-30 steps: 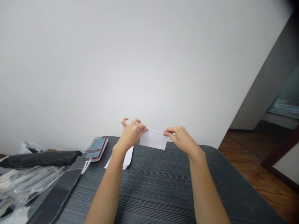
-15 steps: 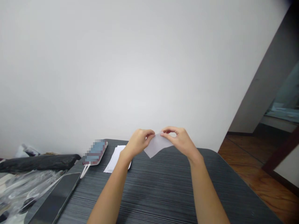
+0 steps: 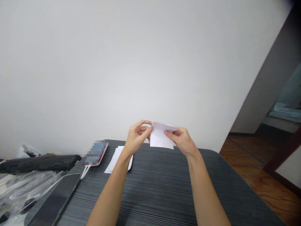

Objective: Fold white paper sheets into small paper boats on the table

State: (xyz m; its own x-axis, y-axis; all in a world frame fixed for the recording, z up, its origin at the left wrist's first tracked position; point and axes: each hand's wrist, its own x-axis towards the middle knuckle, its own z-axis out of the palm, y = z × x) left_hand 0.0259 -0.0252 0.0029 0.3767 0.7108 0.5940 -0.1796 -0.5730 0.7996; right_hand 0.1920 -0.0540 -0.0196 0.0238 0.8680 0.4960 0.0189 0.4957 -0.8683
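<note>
A small white piece of paper (image 3: 161, 137) is held in the air above the far part of a dark striped table (image 3: 164, 191). My left hand (image 3: 137, 137) pinches its left edge with thumb and fingers closed. My right hand (image 3: 182, 141) grips its right side, fingers pressed on the sheet. The paper looks folded, with its top edge turned toward me. Both forearms reach out from the bottom of the view.
A stack of white paper sheets (image 3: 115, 159) lies on the table left of my left hand. Further left lie a phone (image 3: 96, 153) with a white cable and a dark tablet (image 3: 55, 201). Clear plastic and a black bundle (image 3: 39, 163) are at far left. A wooden floor (image 3: 265, 169) drops away on the right.
The paper went from a flat strip stretched between both hands, through a tilted diamond shape, to a raised folded piece. Both hands moved closer together and slightly upward.
</note>
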